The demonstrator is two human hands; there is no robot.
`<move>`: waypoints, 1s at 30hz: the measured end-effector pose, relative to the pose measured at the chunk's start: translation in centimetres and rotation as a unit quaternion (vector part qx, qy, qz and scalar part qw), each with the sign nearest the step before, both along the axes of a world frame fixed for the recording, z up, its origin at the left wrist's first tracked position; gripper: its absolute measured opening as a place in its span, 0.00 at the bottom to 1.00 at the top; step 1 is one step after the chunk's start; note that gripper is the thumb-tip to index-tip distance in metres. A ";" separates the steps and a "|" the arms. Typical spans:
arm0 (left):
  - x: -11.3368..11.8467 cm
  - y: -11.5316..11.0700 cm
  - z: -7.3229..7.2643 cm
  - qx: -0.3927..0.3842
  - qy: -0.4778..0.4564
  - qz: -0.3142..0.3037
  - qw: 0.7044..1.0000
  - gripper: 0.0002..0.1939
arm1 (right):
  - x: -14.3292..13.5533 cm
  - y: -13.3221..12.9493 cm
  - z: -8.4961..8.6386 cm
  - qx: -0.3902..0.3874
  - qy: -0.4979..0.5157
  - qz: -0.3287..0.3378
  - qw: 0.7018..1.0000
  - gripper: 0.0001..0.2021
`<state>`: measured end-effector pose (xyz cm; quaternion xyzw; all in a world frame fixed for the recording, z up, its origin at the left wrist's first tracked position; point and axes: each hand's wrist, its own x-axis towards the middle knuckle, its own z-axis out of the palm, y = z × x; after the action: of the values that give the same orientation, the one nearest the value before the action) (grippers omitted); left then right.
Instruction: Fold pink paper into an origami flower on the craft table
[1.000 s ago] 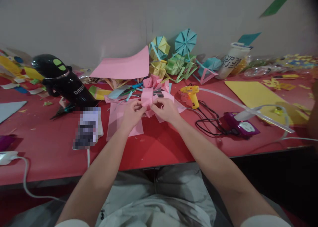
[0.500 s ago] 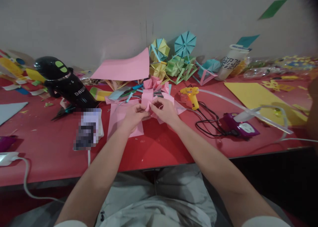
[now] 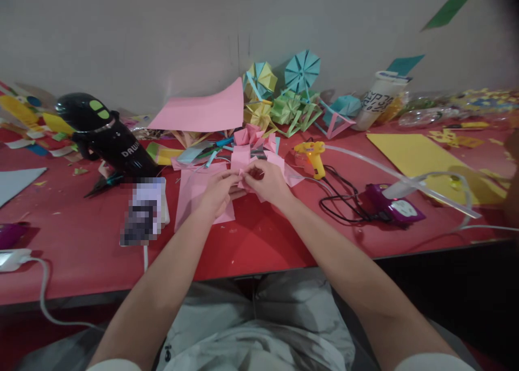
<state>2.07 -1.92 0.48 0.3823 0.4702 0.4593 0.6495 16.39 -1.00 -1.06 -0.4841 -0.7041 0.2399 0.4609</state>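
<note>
Head camera: both hands meet over the near middle of the red table, the left hand and right hand pinching a small pink paper piece between their fingertips; its exact folds are too small to make out. The white cup, printed with black marks, stands near the wall at the right, its inside hidden by the angle. Crinkled clear plastic wrapping lies beyond it; what it holds, if anything, cannot be told. A glossy black figure-shaped object with rounded head and green eyes leans at the left. Smooth pink sheet lies flat partly under the left hand, while a larger pink sheet curls up toward the wall. Beside that sit pleated paper forms: a round blue disc with radiating folds, and a green faceted cluster below it. The hard yellow glue gun rests right of the hands, near a flat, matte yellow sheet.
</note>
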 end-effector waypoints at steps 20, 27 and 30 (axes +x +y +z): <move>-0.5 1.0 -0.8 0.040 -0.052 0.087 0.994 0.05 | -0.5 -0.5 0.1 0.148 -0.179 0.052 0.971 0.16; -1.0 1.2 0.2 0.029 -0.095 0.143 0.985 0.04 | -0.9 -1.0 0.2 0.138 -0.261 0.081 0.952 0.27; -1.1 1.3 0.3 0.012 -0.108 0.150 0.983 0.02 | -0.9 -1.1 0.0 0.131 -0.284 0.080 0.946 0.28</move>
<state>1.00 -0.64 0.81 0.2631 0.4438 0.5955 0.6158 15.45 -2.07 -1.02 -0.4099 -0.8674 0.0342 0.2800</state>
